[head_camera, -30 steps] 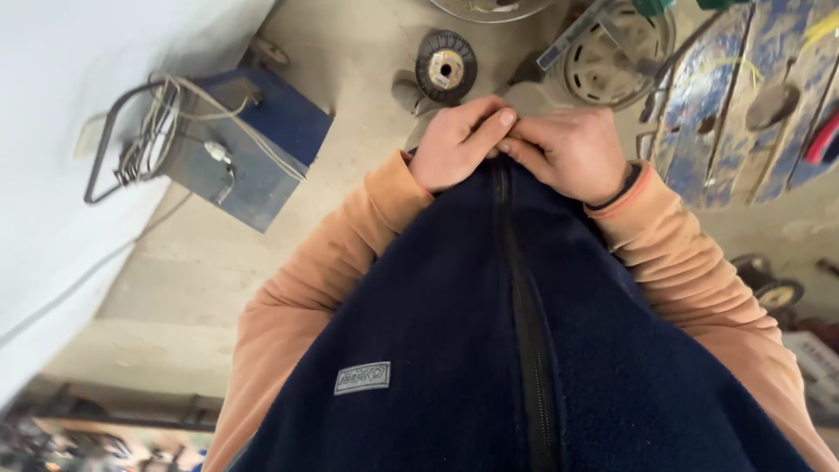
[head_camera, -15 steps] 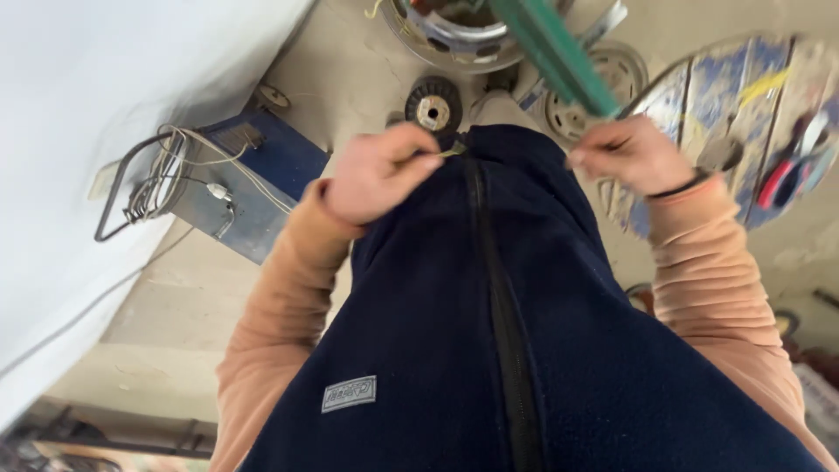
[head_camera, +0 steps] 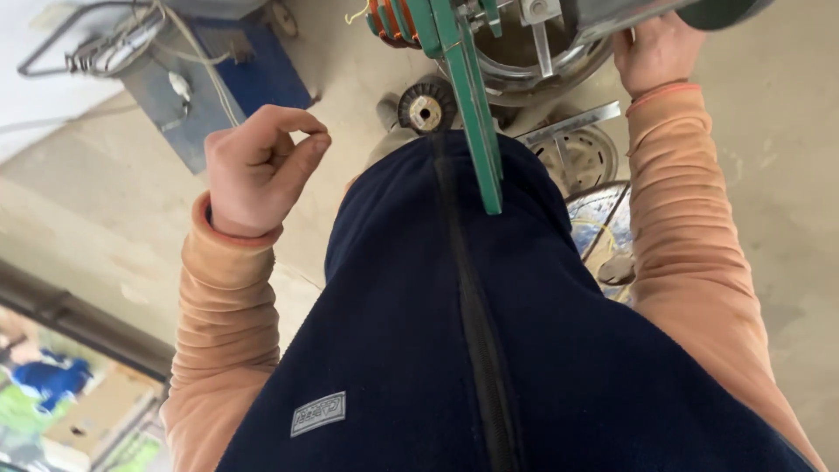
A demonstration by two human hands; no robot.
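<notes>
My left hand (head_camera: 258, 170) is raised in front of my chest, its thumb and forefinger pinched together with nothing visible between them. At the top right, my right hand (head_camera: 655, 48) grips the underside of a grey metal housing (head_camera: 612, 17) on a machine; its fingertips are hidden. A green metal bar (head_camera: 463, 105) slants down from that machine over my navy zipped vest (head_camera: 454, 332). Orange wire windings (head_camera: 389, 17) sit beside the bar's top end.
On the concrete floor below lie a black round spool (head_camera: 426, 109), a metal reel (head_camera: 581, 157) and a painted disc (head_camera: 603, 227). A blue box with cables and a wire handle (head_camera: 218, 79) stands at the upper left. A round steel drum (head_camera: 524, 61) hangs under the machine.
My hands have moved apart from the vest's zipper. The right hand rose to the machine housing, the left lifted off to the side. The view has shifted toward the machine.
</notes>
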